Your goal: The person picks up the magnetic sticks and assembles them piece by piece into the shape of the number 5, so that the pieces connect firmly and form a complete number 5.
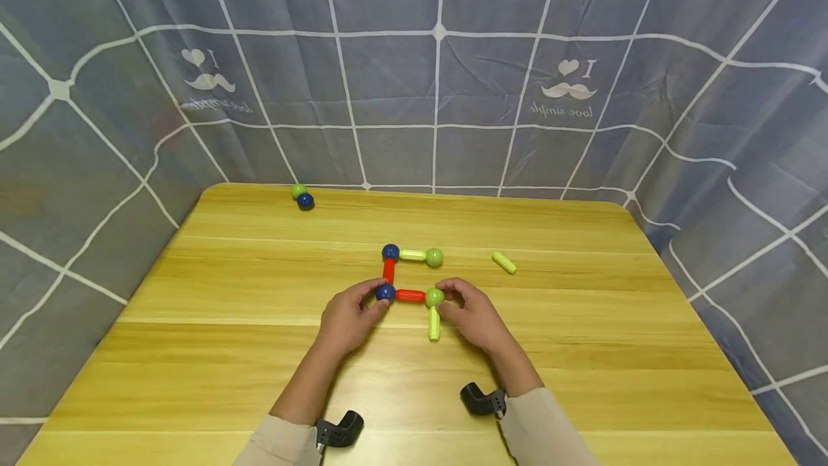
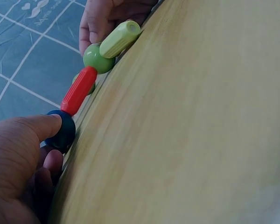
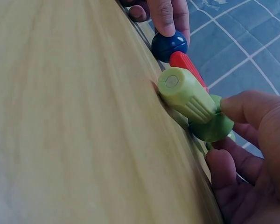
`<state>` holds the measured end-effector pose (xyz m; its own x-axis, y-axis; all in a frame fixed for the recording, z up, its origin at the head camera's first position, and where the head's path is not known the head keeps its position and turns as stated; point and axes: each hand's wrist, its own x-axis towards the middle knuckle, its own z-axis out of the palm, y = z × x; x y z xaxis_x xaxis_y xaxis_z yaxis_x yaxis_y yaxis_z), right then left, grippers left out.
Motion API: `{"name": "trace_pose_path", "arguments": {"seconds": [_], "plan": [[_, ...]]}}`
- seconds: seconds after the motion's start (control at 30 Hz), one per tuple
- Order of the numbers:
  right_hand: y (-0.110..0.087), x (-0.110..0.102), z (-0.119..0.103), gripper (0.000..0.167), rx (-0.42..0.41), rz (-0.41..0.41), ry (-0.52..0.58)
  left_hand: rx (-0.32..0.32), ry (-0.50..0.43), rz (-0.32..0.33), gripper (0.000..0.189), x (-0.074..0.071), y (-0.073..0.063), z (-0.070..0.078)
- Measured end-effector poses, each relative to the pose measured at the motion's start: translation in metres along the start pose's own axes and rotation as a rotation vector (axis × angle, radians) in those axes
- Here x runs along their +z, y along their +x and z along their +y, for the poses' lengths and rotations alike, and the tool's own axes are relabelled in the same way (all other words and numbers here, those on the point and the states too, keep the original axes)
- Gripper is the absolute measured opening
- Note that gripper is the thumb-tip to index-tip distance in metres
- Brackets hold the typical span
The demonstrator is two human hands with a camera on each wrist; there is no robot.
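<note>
A chain of balls and ribbed rods lies on the table. My left hand [image 1: 349, 317] pinches its near blue ball [image 1: 385, 293] between thumb and fingers. From that ball a red rod [image 1: 410, 295] runs right to a green ball [image 1: 434, 297], which my right hand [image 1: 475, 313] grips from the right. A yellow-green rod [image 1: 434, 324] sticks out from this green ball toward me, its round end facing out in the right wrist view. Another red rod [image 1: 388, 270] leads away to the far blue ball [image 1: 390, 253], joined by a second yellow-green rod [image 1: 412, 255] to another green ball [image 1: 434, 257].
A loose yellow-green rod [image 1: 504, 262] lies on the wooden table [image 1: 226, 351], right of the chain. At the back left edge, a spare green ball [image 1: 298, 191] and a spare blue ball [image 1: 305, 201] sit together. A grey checked curtain [image 1: 388, 78] stands behind the table.
</note>
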<state>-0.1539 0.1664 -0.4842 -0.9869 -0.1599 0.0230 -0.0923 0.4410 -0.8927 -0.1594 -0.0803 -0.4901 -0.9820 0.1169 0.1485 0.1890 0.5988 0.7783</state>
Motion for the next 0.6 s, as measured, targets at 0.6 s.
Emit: {"name": "trace_pose_path", "arguments": {"seconds": [0.6], "plan": [[0.0025, 0.0048, 0.0023, 0.024, -0.027, 0.053, -0.037, -0.009, 0.012, 0.013, 0.037, 0.0004, -0.0020, 0.0000]]}}
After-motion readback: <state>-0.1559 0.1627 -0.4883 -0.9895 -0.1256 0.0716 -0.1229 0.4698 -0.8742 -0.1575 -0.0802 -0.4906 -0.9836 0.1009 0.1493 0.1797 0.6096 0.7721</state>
